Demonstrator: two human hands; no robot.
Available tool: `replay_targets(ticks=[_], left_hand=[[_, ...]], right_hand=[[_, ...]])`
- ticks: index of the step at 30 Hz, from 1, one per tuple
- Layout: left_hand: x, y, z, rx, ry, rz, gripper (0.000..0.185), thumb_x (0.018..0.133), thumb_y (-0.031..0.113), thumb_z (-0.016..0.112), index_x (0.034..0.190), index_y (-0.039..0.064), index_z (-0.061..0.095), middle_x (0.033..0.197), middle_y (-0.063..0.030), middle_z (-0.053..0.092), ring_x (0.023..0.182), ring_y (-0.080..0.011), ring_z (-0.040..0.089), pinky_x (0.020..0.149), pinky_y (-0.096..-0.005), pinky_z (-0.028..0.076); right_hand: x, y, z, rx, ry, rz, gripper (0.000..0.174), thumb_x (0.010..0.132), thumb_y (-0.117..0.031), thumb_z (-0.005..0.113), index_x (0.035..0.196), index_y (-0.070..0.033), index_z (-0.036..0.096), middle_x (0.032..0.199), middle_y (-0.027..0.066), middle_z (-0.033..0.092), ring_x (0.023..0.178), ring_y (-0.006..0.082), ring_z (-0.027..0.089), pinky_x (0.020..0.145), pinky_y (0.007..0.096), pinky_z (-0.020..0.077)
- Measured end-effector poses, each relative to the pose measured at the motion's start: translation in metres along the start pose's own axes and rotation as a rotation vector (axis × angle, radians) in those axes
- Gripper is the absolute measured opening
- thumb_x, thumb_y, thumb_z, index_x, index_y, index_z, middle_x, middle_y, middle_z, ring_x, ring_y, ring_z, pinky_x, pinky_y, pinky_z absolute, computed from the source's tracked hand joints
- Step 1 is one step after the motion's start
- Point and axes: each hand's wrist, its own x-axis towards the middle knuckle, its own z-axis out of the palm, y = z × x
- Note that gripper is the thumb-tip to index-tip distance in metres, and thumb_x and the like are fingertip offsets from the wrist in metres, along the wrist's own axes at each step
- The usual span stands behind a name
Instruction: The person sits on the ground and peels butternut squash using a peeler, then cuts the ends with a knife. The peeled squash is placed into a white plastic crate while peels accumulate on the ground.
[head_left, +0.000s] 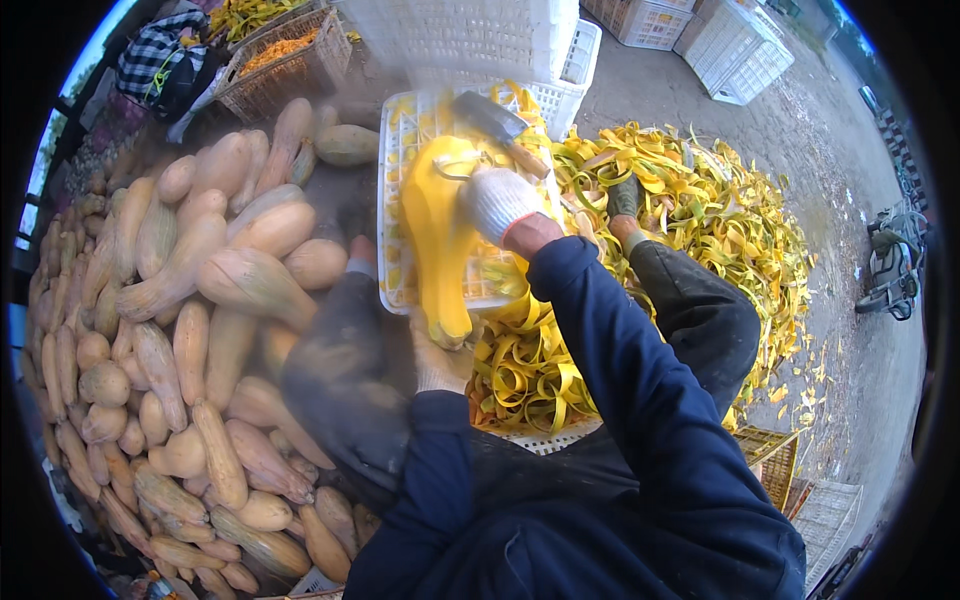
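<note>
A long peeled yellow squash (436, 217) lies lengthwise over an upturned white plastic crate (384, 247). My left hand (441, 358), in a light knit glove, holds its near end. My right hand (504, 201), in a white knit glove, is closed on a peeler (454, 171) whose curved metal part shows against the squash's upper right side; the handle is hidden in the glove. Beyond the right hand, a cleaver (499, 127) with a wooden handle rests on the crate. Yellow peel strips (525, 367) are heaped below the crate, between my legs.
Many unpeeled squashes (255, 281) are piled on the left. A large heap of peel strips (690, 195) lies on the right, around my foot. White plastic crates (465, 37) stand beyond the work crate. A crate of orange shreds (281, 56) is at upper left; sandals (892, 262) lie far right.
</note>
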Motion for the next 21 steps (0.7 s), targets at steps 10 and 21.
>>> replay_targets(ticks=[10,21], left_hand=[[-0.005,0.000,0.009,-0.073,0.000,0.041,0.068,0.100,0.065,0.063,0.144,0.014,0.062,0.138,-0.0077,0.069,0.127,-0.0266,0.064,0.106,-0.0502,0.054],[-0.014,-0.001,0.019,-0.052,-0.030,0.005,0.066,0.106,0.063,0.053,0.141,0.007,0.058,0.129,-0.0118,0.069,0.110,-0.0315,0.069,0.091,-0.0500,0.061]], right_hand=[[-0.107,-0.076,0.056,0.137,0.006,0.141,0.032,0.098,-0.013,0.058,0.120,0.010,0.065,0.097,0.0262,0.074,0.089,0.0386,0.077,0.076,0.0448,0.0615],[-0.170,-0.052,-0.010,0.346,-0.324,0.035,0.040,0.101,-0.030,0.056,0.106,0.007,0.073,0.094,0.0313,0.074,0.094,0.0471,0.074,0.086,0.0534,0.0578]])
